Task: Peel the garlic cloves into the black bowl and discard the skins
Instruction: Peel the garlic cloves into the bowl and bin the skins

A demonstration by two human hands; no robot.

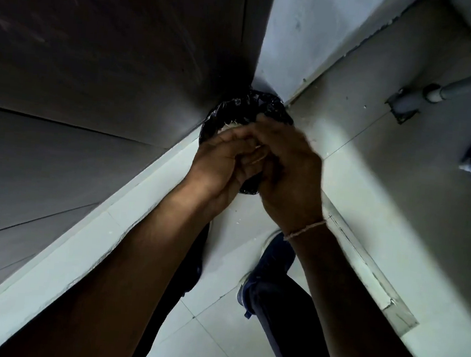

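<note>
Forearms fill the foreground. Left hand [224, 160] and right hand [290, 169] meet, fingers curled together around pale garlic skins [255, 154], directly over the black-lined bin [235, 106] at twelve o'clock. Black bowl not visible. Risk: skins drifting past the rim onto the floor [213, 334].

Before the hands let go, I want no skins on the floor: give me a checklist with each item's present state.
1. Black plastic-lined bin in reach, in the corner: ok.
2. Both hands over the bin's opening: ok; left hand and right hand meet above it.
3. Pale papery skins between the fingers: ok, though blurred.
4. All skins gathered: cannot tell; the palms are hidden.
5. Floor around the bin free of skins: not ok; white specks lie beside it, of unclear kind.
6. Dark blue shoe clear of the bin: ok.
</note>
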